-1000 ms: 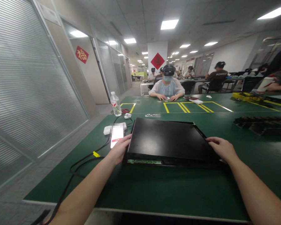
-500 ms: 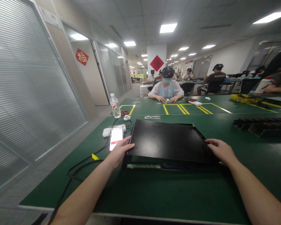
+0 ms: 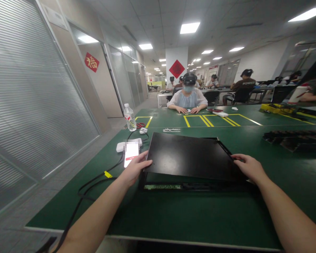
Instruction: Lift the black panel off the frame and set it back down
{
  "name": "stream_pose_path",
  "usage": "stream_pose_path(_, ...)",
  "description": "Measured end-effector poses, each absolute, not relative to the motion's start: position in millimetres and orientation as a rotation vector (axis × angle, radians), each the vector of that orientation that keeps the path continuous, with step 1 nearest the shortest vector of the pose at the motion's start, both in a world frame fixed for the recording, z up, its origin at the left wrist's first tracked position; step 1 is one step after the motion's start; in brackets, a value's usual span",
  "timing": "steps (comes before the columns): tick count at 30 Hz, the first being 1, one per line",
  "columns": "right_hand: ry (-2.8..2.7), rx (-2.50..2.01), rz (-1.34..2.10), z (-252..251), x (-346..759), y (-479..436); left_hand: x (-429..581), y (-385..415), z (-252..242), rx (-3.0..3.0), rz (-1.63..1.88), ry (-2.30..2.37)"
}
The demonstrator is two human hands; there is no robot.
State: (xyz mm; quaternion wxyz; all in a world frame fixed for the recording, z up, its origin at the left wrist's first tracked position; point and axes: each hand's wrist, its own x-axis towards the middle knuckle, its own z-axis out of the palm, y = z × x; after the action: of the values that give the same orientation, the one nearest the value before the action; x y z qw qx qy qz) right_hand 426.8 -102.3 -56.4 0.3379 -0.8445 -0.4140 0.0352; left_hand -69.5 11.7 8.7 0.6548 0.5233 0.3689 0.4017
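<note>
Panel (image 3: 192, 154) tilts partly off frame (image 3: 200, 187), near edge higher vs. a sec ago, baring more PCB (image 3: 162, 187); L hand (image 3: 133, 169) pinches left edge, R hand (image 3: 250, 168) at right, grip unclear.

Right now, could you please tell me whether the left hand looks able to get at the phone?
Probably yes: the phone lies right beside the left hand, with nothing visible blocking the way, though that hand would likely need to release the black panel first.
</note>
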Motion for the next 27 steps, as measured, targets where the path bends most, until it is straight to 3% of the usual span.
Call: stream_pose_path(27,-0.861,-2.145,0.256,-51.9,431.3,-100.4,-59.8,5.9,10.7,1.157,1.012,0.577)
